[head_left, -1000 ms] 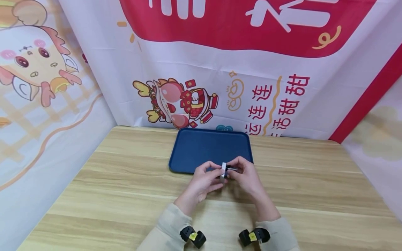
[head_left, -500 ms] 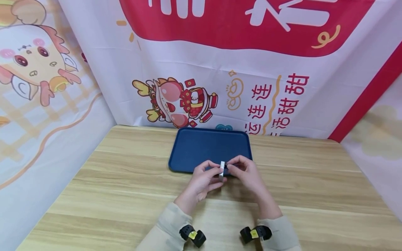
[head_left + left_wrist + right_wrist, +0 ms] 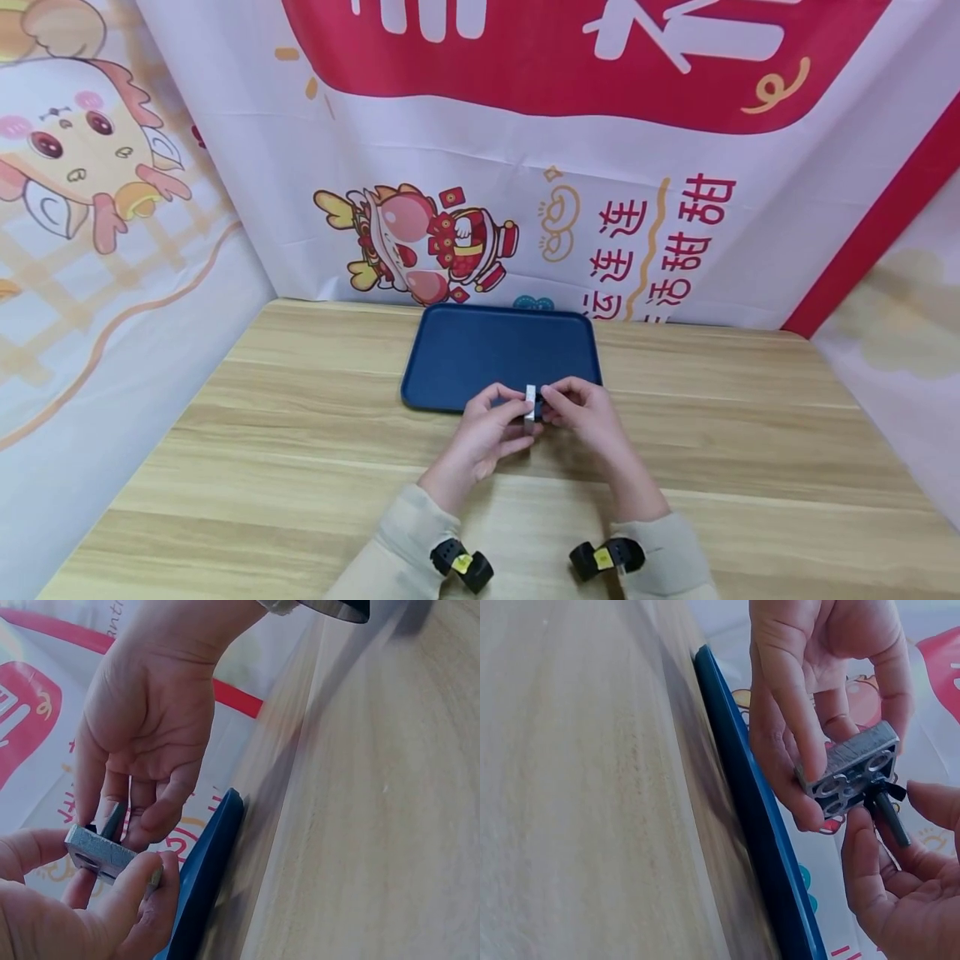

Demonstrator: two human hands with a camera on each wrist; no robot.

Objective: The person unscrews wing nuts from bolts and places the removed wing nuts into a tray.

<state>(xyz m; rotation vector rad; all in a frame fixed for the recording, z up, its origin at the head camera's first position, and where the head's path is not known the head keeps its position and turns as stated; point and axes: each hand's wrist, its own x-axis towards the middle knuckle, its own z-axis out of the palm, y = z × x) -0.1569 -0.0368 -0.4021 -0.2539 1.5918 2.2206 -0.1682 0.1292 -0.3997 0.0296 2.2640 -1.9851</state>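
The step looks like working a dark rod [image 3: 895, 823] and a small black piece [image 3: 896, 790] on the holed face of a metal block [image 3: 859, 752], maybe to fit them in or take them out; I can't tell which. The next move seems to call for the left hand [image 3: 486, 429] to hold the block firm while the right hand [image 3: 592, 418] gently turns, pushes or pulls the small parts. The block is up in the air between both hands, just over the near edge of the blue tray [image 3: 498, 346] on the desk [image 3: 300, 458]. The left hand grips the block, thumb on one side and fingers on the other. The right hand looks to be pinching the black piece, with its fingers curled in close around the rod. Both arms reach forward and lean in, so the fingertips nearly meet.
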